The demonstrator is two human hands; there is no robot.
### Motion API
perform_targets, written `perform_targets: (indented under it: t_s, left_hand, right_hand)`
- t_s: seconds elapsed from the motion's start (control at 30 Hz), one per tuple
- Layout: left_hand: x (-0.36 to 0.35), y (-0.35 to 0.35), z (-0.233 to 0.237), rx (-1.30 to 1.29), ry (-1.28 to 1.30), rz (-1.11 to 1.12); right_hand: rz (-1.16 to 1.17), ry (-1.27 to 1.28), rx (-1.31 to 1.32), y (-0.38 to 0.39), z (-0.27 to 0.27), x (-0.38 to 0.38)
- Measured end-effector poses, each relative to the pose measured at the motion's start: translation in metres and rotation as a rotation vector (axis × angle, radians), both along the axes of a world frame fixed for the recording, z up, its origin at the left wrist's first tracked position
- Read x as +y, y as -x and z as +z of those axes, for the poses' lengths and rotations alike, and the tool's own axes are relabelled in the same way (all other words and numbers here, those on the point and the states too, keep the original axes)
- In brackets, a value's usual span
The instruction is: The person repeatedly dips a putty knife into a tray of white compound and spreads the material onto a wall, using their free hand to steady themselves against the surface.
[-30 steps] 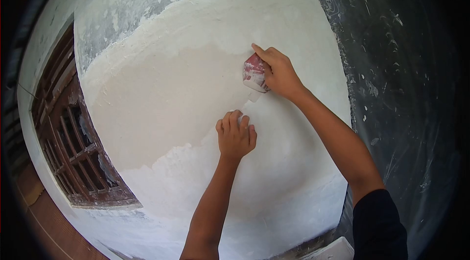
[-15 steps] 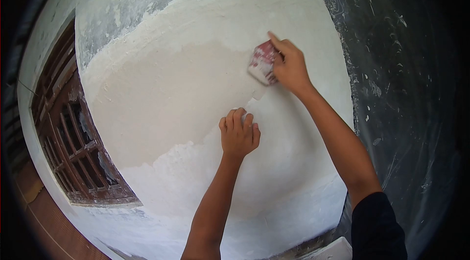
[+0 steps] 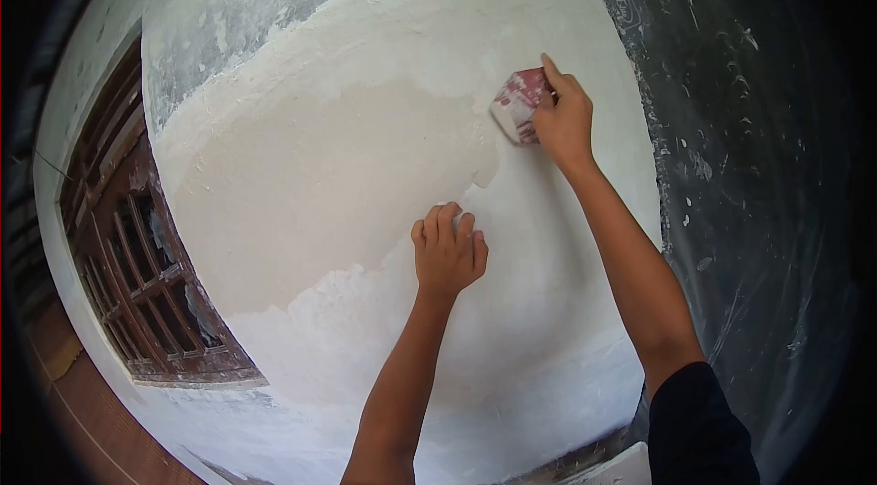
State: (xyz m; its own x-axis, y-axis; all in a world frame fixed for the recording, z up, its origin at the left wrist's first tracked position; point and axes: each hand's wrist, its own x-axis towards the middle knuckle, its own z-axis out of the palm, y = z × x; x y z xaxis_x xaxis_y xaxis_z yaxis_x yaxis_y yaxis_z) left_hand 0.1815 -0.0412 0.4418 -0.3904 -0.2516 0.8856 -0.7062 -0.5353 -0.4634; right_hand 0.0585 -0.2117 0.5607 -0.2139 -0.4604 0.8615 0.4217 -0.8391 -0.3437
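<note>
A pale plastered wall [image 3: 530, 302] fills the middle of the view, with a darker beige patch of filler [image 3: 329, 174] across its centre-left. My right hand [image 3: 564, 124] grips a red putty spreader [image 3: 523, 103] smeared with white, held flat against the wall at the patch's right edge, index finger pointing up. Lower and to the left, my left hand [image 3: 448, 252] is curled with its fingertips toward the wall near the patch's lower edge. Something whitish shows between its fingers, too hidden to name.
At the left is a brown wooden window frame [image 3: 160, 284] with bars. A dark, scuffed wall [image 3: 731, 165] runs down the right side. Bare grey-green wall [image 3: 210, 37] borders the plaster above. The corner of a white object [image 3: 621, 469] shows at the bottom.
My right hand and the putty spreader have moved right and slightly up, leaving a fresh beige strip beside the patch. My left hand has barely moved.
</note>
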Motion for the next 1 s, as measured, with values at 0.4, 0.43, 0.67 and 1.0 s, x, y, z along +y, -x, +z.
perform_targets:
  t_s: [0.4,0.43,0.67,1.0]
  left_hand:
    - [-0.001,0.001,-0.001,0.005,0.002,-0.002]
    - [0.0,0.001,-0.001,0.007,-0.002,-0.003]
    - [0.0,0.001,-0.001,0.003,0.003,0.008]
    - [0.0,0.0,-0.001,0.004,0.008,0.0]
  right_hand:
    - [0.024,0.463,0.207,-0.006,-0.003,0.002]
    - [-0.009,0.346,0.109,-0.007,0.004,-0.007]
    - [0.07,0.48,0.197,-0.011,0.0,0.0]
    - [-0.06,0.278,0.036,-0.015,-0.001,-0.01]
